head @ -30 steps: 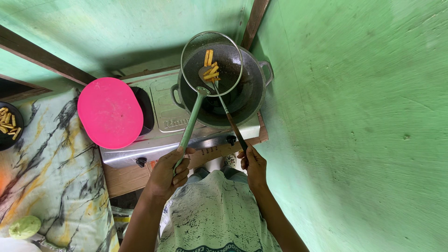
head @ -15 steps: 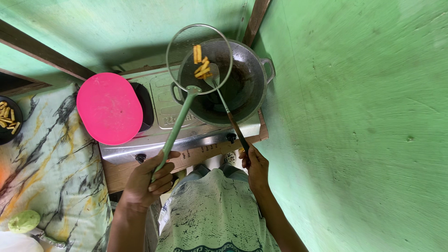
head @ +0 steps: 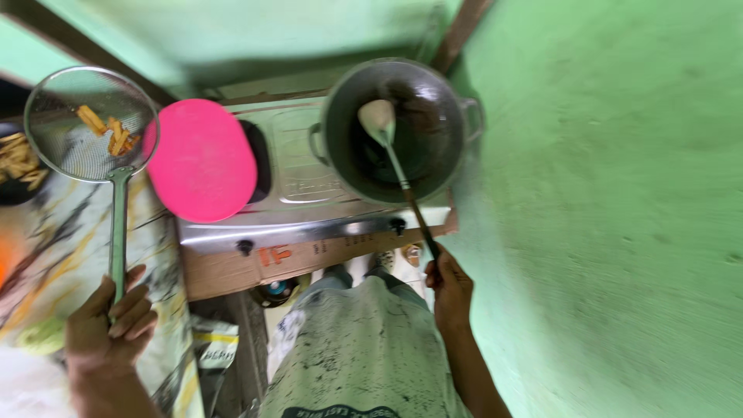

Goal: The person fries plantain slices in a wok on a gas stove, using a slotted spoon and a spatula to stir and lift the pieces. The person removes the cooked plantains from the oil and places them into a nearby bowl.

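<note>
My left hand [head: 104, 325] grips the green handle of a round wire-mesh skimmer [head: 91, 124], which carries several yellow fried sticks [head: 112, 133] above the marbled counter at far left. My right hand [head: 450, 286] holds the dark handle of a metal spatula [head: 379, 120] whose blade rests inside the dark wok [head: 398, 128] on the right burner of a steel stove [head: 294, 209].
A pink oval lid [head: 201, 159] covers the stove's left burner. A dark bowl [head: 15, 166] of fried sticks sits at the far left edge. The marbled counter [head: 70, 240] lies left of the stove. Green walls [head: 611, 209] close in on the right and behind.
My left hand swung the skimmer with the fried sticks out of the wok and leftward past the pink lid to over the counter. The spatula stayed in the wok.
</note>
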